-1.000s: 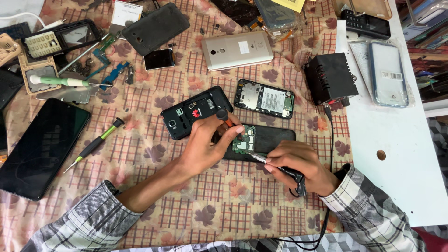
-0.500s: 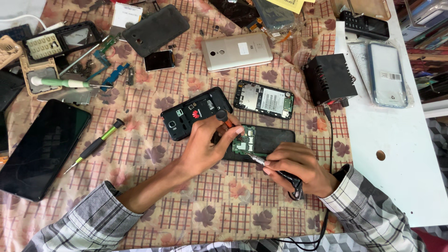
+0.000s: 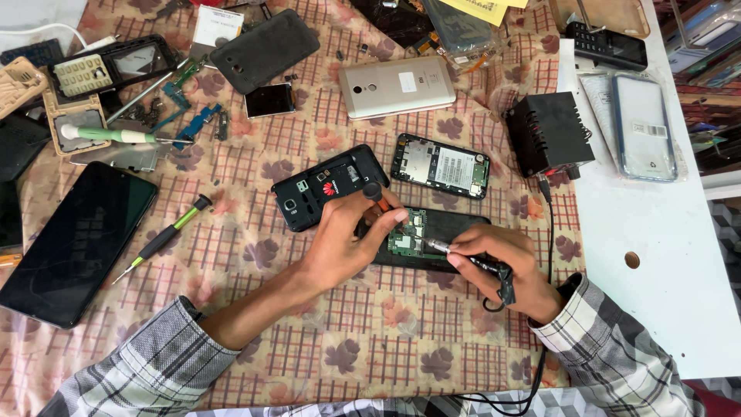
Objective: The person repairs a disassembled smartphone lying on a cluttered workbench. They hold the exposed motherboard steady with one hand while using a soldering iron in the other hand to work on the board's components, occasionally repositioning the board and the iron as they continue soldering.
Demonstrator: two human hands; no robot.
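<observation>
Over the circuit board (image 3: pixel 407 241), both hands (image 3: pixel 351 235) grip tools.

A large dark tablet screen (image 3: pixel 77 239) lies face up at the left edge of the cloth, unlit. A small black square display (image 3: pixel 270 100) sits near the top, just below a dark back cover. The gold phone (image 3: pixel 397 86) beside it carries a small white rectangular label. On the white tabletop (image 3: pixel 664 293) at right, a clear phone case (image 3: pixel 644 127) in a plastic sleeve bears a small white sticker.
</observation>
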